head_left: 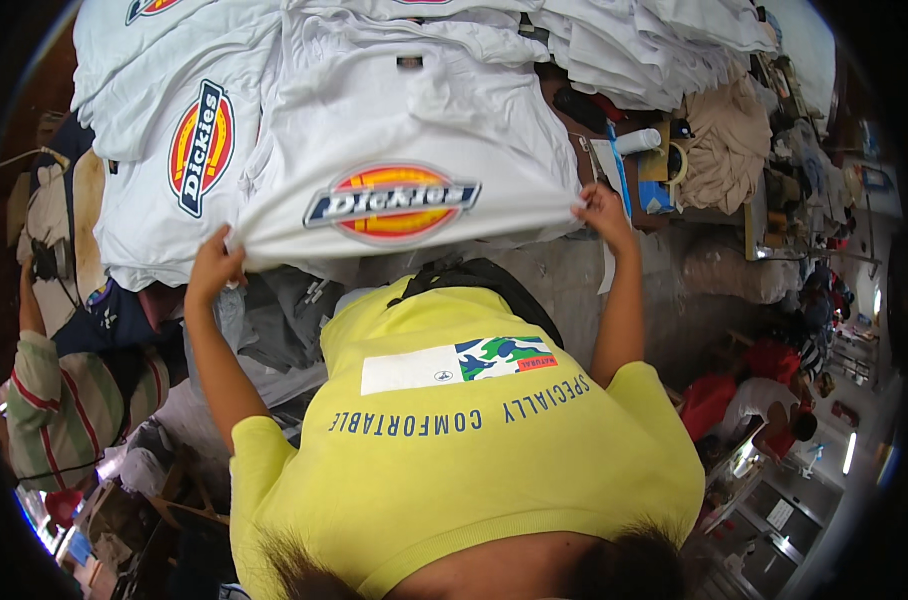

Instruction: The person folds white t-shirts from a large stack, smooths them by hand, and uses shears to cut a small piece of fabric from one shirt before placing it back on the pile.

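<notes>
A white T-shirt [454, 130] with a red, yellow and blue oval print lies partly on the table, its near edge stretched taut between my hands. My left hand [216, 268] pinches the fabric at the left corner, in front of the stacked shirts. My right hand [606, 214] grips the opposite corner, beside a pair of scissors [596, 158]. The print looks slightly smeared by motion. A small dark label shows at the shirt's far edge. Another white printed shirt [154, 190] lies directly to the left.
More white shirts [644, 50] are heaped at the far right. A white roll [638, 141], a tape roll [678, 164] and beige cloth [726, 145] lie right of the scissors. A person in a striped shirt [84, 410] is at the left; others work at the far right.
</notes>
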`<state>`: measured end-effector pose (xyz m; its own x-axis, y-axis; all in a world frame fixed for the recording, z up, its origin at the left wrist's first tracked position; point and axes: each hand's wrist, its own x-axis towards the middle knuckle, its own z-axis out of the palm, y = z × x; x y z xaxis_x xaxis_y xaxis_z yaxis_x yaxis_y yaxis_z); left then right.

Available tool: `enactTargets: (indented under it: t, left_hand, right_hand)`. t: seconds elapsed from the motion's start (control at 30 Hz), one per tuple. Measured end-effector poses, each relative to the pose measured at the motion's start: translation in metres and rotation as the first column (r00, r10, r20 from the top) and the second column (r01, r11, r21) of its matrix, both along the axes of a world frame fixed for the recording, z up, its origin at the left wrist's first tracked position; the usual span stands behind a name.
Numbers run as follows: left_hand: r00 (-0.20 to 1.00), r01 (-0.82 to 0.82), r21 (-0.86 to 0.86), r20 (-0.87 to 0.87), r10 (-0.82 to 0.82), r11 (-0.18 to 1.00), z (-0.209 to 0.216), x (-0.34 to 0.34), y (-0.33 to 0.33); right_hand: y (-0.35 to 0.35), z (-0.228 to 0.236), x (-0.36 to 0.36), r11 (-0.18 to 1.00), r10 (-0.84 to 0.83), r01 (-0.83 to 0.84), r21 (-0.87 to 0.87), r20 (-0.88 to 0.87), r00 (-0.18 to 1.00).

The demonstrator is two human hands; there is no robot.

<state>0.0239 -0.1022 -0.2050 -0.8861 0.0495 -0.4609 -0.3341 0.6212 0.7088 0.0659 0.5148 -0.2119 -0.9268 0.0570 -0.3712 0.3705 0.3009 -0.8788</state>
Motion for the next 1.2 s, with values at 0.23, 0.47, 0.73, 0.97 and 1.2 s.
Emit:
enactTargets:
  t: [0.23,0.47,0.73,0.97,1.2]
  left_hand:
    - [0.958,0.016,-0.274,-0.27,-0.093,0.962,-0.004,-0.012,0.032]
    - [0.929,-0.136,0.216,-0.311,0.201,0.967,-0.03,-0.155,0.114]
    - [0.808,-0.589,0.808,0.589,0.002,-0.034,-0.009,-0.096,0.144]
    - [0.467,-0.876,0.479,0.817,-0.339,-0.052,-0.034,0.055,0.189]
    - [0.718,-0.694,0.718,0.695,-0.021,0.044,-0.003,0.112,0.041]
  right_hand:
    - [-0.097,-0.018,-0.017,0.793,0.308,-0.01,0.609,-0.387,0.869]
    - [-0.182,-0.049,-0.136,0.743,0.254,0.107,0.661,-0.426,0.869]
    - [-0.152,-0.037,-0.184,0.857,-0.414,0.514,0.027,-0.558,0.72]
    - [-0.164,0.015,-0.144,0.52,-0.098,0.298,-0.8,0.291,0.952]
    - [-0.091,0.063,-0.012,0.573,-0.245,0.185,-0.798,0.049,0.968]
